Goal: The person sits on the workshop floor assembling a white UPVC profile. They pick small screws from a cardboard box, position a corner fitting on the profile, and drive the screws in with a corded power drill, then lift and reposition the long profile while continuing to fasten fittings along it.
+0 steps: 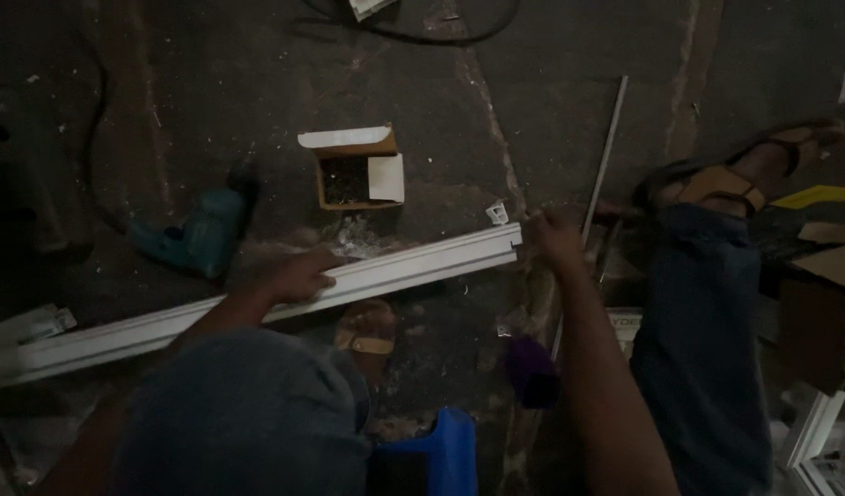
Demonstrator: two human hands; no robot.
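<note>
Profile: a long white channel-shaped strip (257, 298) runs across the middle of the frame, low at the left edge, rising to its cut end right of centre; it seems propped over a sandalled foot (367, 332), likely to keep it off the floor
Left hand (298, 276): lies on top of the strip near its middle, fingers curled over the far edge and pressed together, apparently pinning it steady
Right hand (553, 234): at the strip's cut end, closed around something there; the dim light hides what the fingers pinch, so I cannot tell
Thin rod (606, 152): slants up from beside the right hand toward the upper right
Cardboard box (353, 170): open, above the strip, contents too dark to read
Drill (197, 239): teal, on the floor at left
Cut off: the strip's left end, both forearms, the knees at the bottom edge
</note>
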